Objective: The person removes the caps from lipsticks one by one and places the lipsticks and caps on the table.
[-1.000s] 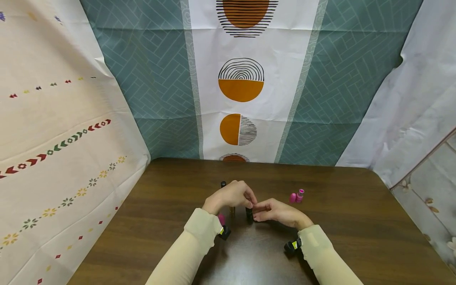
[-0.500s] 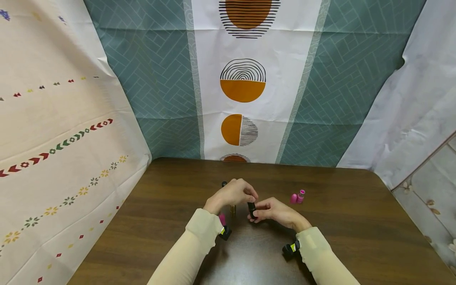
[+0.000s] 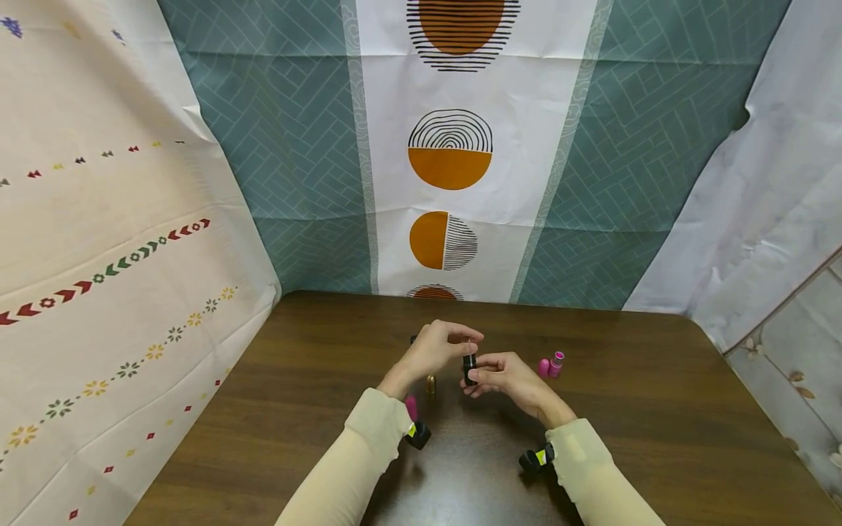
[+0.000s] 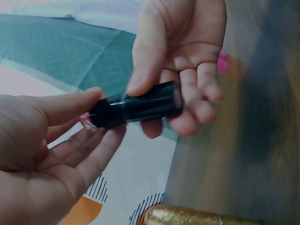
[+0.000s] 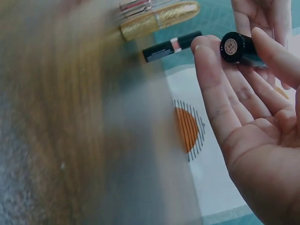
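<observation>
My left hand [image 3: 437, 353] pinches the top of the black lipstick tube [image 4: 157, 104], and my right hand [image 3: 509, 378] is clamped round its lower end, holding it off the table [image 3: 329, 351], near upright. From it, the gold lipstick tube [image 3: 430, 388] stands at eight o'clock, the pink lipstick [image 3: 555, 365] at three.

Gap between right hand [image 3: 505, 376], pink pair [image 3: 555, 365]; gold tube [image 3: 430, 387] obstructs by left hand [image 3: 437, 349].

Brown wood table [image 3: 473, 453]; teal-white cloth [image 3: 513, 190] behind; cream patterned cloth [image 3: 112, 248] left
</observation>
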The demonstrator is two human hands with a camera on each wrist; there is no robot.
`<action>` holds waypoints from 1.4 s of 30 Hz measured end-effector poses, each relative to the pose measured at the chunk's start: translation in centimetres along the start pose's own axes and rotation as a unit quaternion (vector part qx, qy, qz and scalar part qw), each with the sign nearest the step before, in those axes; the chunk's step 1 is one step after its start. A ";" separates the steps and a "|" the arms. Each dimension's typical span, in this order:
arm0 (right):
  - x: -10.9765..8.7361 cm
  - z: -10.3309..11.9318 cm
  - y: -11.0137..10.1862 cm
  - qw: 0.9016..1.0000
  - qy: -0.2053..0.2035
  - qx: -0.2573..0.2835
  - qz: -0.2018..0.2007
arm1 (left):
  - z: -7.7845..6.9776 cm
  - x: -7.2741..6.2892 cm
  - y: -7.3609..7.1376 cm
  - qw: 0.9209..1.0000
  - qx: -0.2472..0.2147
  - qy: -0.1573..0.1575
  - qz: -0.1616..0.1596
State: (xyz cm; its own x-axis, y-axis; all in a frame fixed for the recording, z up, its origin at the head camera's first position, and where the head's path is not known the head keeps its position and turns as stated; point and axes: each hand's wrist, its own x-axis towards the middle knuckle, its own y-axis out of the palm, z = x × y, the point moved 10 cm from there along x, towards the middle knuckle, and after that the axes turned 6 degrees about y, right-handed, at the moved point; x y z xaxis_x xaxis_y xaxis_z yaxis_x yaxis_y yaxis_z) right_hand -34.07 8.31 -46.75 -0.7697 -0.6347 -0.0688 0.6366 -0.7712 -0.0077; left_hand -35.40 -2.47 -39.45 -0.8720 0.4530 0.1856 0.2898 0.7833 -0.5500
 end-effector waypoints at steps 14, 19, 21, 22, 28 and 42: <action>-0.3 1.6 -1.0 0.996 -0.024 0.071 -0.056 | 0.1 0.7 0.1 0.975 -0.221 0.010 -0.034; -0.3 1.8 -1.0 0.995 -0.031 0.075 -0.061 | 0.2 0.8 0.1 0.975 -0.221 0.011 -0.039; -0.3 1.9 -1.0 0.995 -0.032 0.076 -0.062 | 0.2 0.8 0.1 0.974 -0.222 0.012 -0.040; -0.3 1.9 -1.0 0.995 -0.032 0.076 -0.063 | 0.2 0.8 0.1 0.974 -0.224 0.011 -0.039; -0.3 2.0 -0.9 0.994 -0.030 0.079 -0.066 | 0.1 0.8 -0.1 0.971 -0.236 0.013 -0.041; -0.1 2.2 -0.9 0.995 -0.029 0.071 -0.070 | 0.4 1.0 -0.5 0.970 -0.238 0.005 -0.050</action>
State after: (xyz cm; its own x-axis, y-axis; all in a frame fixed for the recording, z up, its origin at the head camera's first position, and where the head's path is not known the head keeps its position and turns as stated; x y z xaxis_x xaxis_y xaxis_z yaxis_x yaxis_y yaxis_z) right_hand -34.66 9.01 -44.54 -0.8541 -0.5197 -0.0193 0.5135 -0.8486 0.1273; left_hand -36.58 -2.59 -39.26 -0.9020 0.3667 0.2281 0.3553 0.9303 -0.0907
